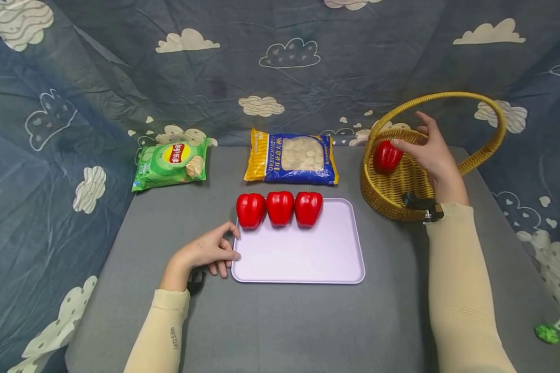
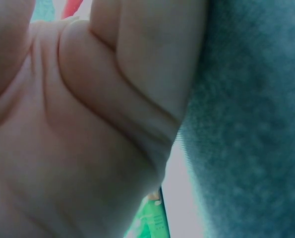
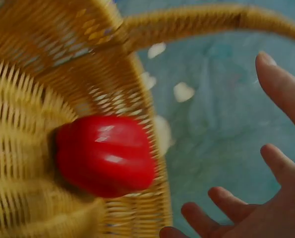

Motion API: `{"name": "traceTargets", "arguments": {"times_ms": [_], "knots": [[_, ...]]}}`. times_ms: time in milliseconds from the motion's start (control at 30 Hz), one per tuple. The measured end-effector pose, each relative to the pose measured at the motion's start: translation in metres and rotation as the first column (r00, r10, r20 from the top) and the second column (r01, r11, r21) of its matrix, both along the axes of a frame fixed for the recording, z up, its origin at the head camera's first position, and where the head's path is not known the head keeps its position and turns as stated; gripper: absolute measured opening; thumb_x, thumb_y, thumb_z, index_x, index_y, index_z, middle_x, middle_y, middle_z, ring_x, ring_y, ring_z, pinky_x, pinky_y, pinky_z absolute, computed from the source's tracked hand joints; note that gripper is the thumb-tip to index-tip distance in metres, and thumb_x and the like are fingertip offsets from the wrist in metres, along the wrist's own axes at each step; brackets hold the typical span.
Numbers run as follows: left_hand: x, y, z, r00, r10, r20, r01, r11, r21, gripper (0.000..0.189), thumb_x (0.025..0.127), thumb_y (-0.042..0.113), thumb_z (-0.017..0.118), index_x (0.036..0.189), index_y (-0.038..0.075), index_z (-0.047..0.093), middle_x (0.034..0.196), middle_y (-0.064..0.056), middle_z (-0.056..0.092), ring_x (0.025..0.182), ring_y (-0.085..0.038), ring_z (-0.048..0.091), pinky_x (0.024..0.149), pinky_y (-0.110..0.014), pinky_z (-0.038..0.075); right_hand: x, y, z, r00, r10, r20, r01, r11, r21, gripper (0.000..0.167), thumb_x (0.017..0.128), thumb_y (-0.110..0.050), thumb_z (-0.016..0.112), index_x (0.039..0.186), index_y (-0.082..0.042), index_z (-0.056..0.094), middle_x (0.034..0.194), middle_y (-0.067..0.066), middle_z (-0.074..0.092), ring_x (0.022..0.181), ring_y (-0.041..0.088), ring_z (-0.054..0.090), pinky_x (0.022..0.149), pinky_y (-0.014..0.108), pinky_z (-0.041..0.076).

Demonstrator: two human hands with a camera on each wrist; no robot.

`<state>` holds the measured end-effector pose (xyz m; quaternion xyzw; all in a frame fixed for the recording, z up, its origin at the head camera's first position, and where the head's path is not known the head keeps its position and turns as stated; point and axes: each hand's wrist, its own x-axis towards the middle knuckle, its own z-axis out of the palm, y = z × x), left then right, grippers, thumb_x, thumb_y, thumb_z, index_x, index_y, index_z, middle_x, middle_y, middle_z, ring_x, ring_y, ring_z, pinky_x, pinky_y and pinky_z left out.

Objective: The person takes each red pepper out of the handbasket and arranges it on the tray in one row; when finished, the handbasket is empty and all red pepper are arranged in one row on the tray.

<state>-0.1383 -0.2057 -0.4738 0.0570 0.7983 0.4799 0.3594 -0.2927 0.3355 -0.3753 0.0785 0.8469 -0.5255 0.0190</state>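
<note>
A red bell pepper [image 1: 388, 157] lies inside the wicker basket [image 1: 385, 204], against its left wall. My right hand [image 1: 430, 150] is over the basket, beneath the arched handle, thumb and fingers spread with nothing between them. In the right wrist view the pepper [image 3: 105, 156] is apart from the fingers. At the left edge of a pale lilac tray [image 1: 298, 259], my left hand [image 1: 212, 248] holds the rim with thumb and bent index finger. Three red bell peppers [image 1: 280, 208] stand in a row along the tray's far side. The palm [image 2: 78, 134] fills much of the left wrist view.
Behind the tray lies a blue and yellow pasta bag [image 1: 291, 158]. A green chip bag [image 1: 171, 163] is at the back left. Near the right edge sits a small green object with a white stem [image 1: 548, 332]. Cloud-patterned cloth [image 1: 233, 72] surrounds the grey table [image 1: 284, 326].
</note>
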Motion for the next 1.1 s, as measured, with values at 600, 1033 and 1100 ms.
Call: {"name": "traceTargets", "arguments": {"times_ms": [600, 1033, 1100], "knots": [[0.001, 0.000, 0.002, 1.000, -0.001, -0.001, 0.001, 1.000, 0.003, 0.051, 0.096, 0.020, 0.079, 0.132, 0.013, 0.044, 0.076, -0.010, 0.072, 0.058, -0.022, 0.074, 0.050, -0.028, 0.056, -0.025, 0.012, -0.042, 0.984, 0.018, 0.177, 0.005, 0.991, -0.132, 0.112, 0.093, -0.041, 0.081, 0.169, -0.045, -0.002, 0.180, 0.012, -0.005, 0.163, 0.043, 0.009, 0.131, 0.066, 0.020], [-0.001, 0.001, 0.000, 1.000, -0.003, 0.007, 0.003, 1.000, 0.005, 0.049, 0.096, 0.020, 0.079, 0.130, 0.015, 0.045, 0.076, -0.010, 0.072, 0.058, -0.022, 0.074, 0.050, -0.029, 0.056, -0.029, 0.014, -0.054, 0.976, 0.069, 0.206, -0.023, 0.975, -0.219, 0.109, 0.097, -0.025, 0.078, 0.169, -0.043, -0.002, 0.178, 0.018, -0.007, 0.159, 0.048, 0.021, 0.121, 0.065, 0.037], [-0.001, 0.001, -0.001, 1.000, -0.003, 0.004, 0.003, 1.000, 0.007, 0.049, 0.095, 0.019, 0.079, 0.130, 0.014, 0.045, 0.075, -0.009, 0.071, 0.057, -0.022, 0.074, 0.049, -0.029, 0.056, -0.030, 0.014, -0.056, 0.975, 0.079, 0.206, -0.032, 0.974, -0.224, 0.108, 0.098, -0.023, 0.078, 0.169, -0.043, -0.001, 0.178, 0.019, -0.007, 0.160, 0.048, 0.021, 0.121, 0.065, 0.037]]}}
